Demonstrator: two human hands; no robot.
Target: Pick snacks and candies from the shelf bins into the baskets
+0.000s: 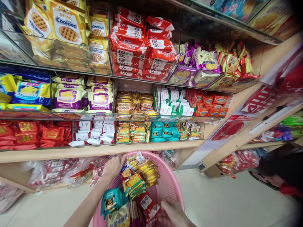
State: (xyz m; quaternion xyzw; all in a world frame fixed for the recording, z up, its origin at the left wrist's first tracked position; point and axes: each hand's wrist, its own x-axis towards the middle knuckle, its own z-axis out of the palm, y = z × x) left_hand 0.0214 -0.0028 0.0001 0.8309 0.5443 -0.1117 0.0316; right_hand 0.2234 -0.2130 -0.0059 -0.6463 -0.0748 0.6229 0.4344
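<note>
A pink plastic basket sits low in the middle of the head view, full of small snack packets. My left hand grips the basket's far left rim with its fingers closed over the edge. My right hand is inside the basket at the near side, fingers curled on a red and white snack packet. A teal packet lies at the left of the basket and yellow packets are heaped near the far rim.
Glass-fronted shelves of wrapped snacks fill the wall ahead: yellow cookie bags, red packets, purple packets. A wooden shelf edge runs just above the basket. Pale floor lies to the right, with another rack.
</note>
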